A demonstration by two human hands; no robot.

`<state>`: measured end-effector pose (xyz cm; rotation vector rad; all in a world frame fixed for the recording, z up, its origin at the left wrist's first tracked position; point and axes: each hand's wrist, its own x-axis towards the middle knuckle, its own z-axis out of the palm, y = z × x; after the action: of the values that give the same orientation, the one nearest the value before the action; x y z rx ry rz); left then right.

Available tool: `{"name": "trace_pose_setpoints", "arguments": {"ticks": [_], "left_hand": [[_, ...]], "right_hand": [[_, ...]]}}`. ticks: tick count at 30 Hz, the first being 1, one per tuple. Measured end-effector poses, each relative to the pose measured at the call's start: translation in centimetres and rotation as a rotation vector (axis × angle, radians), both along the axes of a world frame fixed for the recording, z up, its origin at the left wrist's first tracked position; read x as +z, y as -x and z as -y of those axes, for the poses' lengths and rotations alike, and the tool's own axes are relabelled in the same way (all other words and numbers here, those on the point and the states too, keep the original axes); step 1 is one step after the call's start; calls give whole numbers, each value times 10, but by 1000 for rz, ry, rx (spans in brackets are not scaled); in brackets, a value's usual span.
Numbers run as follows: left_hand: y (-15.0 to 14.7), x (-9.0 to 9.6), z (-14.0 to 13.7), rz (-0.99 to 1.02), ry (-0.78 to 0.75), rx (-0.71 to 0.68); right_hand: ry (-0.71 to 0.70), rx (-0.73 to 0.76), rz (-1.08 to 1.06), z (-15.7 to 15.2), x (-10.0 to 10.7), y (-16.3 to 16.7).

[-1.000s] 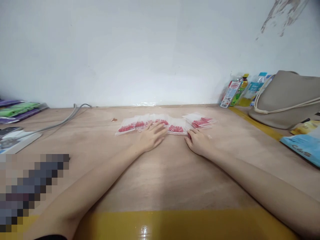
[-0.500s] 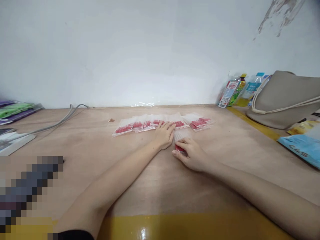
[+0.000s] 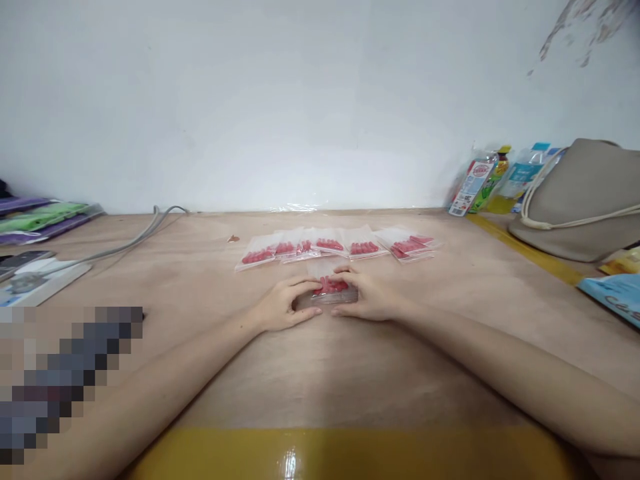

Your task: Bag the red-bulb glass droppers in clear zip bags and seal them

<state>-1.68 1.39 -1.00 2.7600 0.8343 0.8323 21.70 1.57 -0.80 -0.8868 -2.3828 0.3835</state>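
Note:
A small clear zip bag (image 3: pixel 334 295) with several red pieces in its lower part lies on the table between my hands. My left hand (image 3: pixel 287 305) curves around its left edge, fingertips on the red part and thumb by the near edge. On the other side, my right hand (image 3: pixel 373 295) holds the right edge, its fingers over the bag and its thumb near the front. What the red pieces are, I cannot make out. Beyond the hands, several similar bags (image 3: pixel 365 249) lie in an overlapping row, with a small stack of them (image 3: pixel 407 247) at the right end.
At the right stand drink bottles (image 3: pixel 515 180), a carton (image 3: pixel 470 187) and a grey-beige bag (image 3: pixel 565 207) with a cord. A blue packet (image 3: pixel 615 293) lies nearer. Left are purple and green packages (image 3: pixel 45 220), a grey cable (image 3: pixel 135 240) and a phone (image 3: pixel 25 261). A wall rises behind.
My left hand has come away from the row of bags to the left side of the near bag. The right hand has brought that bag leftward, and its red pieces now show.

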Motion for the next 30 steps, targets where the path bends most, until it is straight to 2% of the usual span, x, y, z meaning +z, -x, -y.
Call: {"name": "trace_pose_setpoints", "arguments": {"ticks": [5,9,12,15,22,26,30], "left_hand": [[-6,-10,-9,31,-66,46],[-5,-15,-9,50,-277,5],[-4,-13,-5,-28,-456,7],[-6,-9,-2,-96,-568,21],[-7,-5,-3,-224,-614,81],[-4,-3,-8,-249,-631,65],[-2,-4,-12,-192,-549,57]], "right_hand": [[-291,-45,-5,-6,-13,-31],[-444,-79,98,-7,-21,-39],[-510,-115,132,-6,-23,-38],[-586,-163,162,-5,-22,-36],[-618,-158,228,-2,-14,-33],[-639,-154,282,-2,-10,-29],[-636,-175,276,-2,-8,-25]]}}
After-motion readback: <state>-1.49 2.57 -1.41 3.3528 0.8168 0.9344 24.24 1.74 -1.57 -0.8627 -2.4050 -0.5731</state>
